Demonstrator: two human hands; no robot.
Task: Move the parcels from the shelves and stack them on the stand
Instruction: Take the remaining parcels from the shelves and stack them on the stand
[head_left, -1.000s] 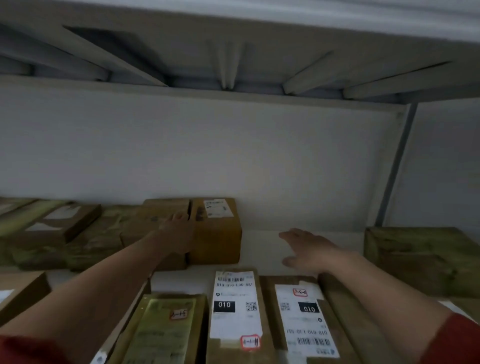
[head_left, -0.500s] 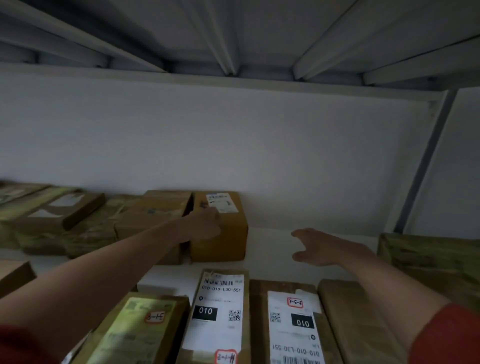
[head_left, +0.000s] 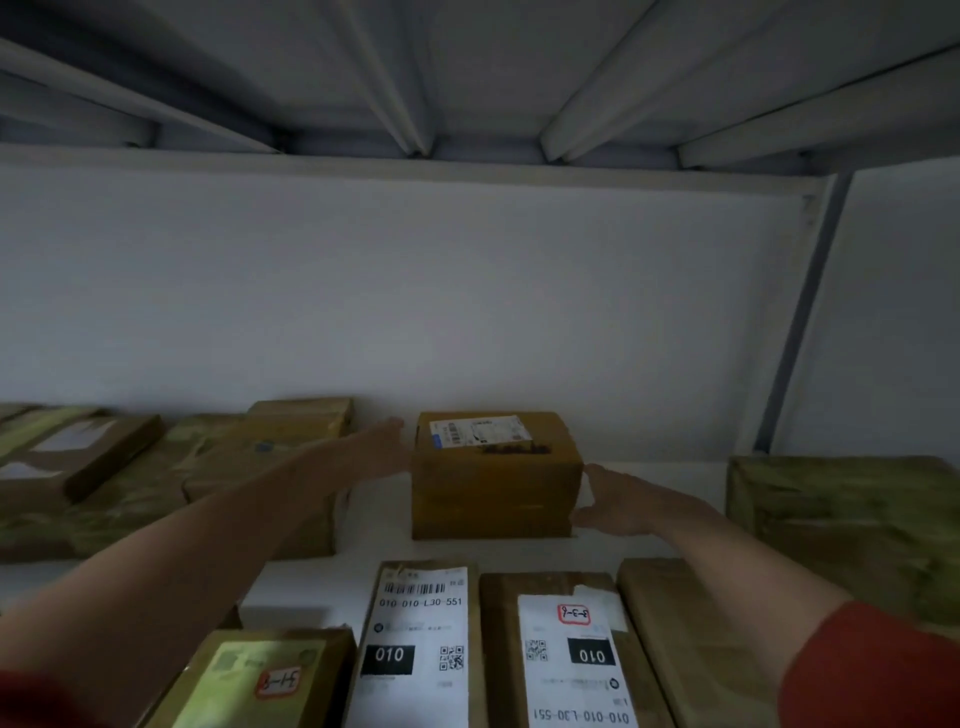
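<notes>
A small brown cardboard parcel (head_left: 496, 480) with a white label on top stands on the white shelf (head_left: 649, 470) near the back wall. My left hand (head_left: 376, 449) lies flat against its left side, fingers straight. My right hand (head_left: 621, 501) presses its right side low down, with the thumb at the bottom corner. The parcel sits between both palms, apart from the boxes to its left.
Several brown parcels (head_left: 270, 457) crowd the shelf's left side. A greenish taped parcel (head_left: 852, 525) sits at the right. Labelled parcels (head_left: 415, 649) lie in a row along the front edge. The upper shelf's underside (head_left: 467, 78) hangs close overhead, and a grey post (head_left: 800, 332) stands at the right.
The small parcel has slid right, away from its neighbours. My left hand moved from its top to its left side. My right hand came in from open shelf onto its right side.
</notes>
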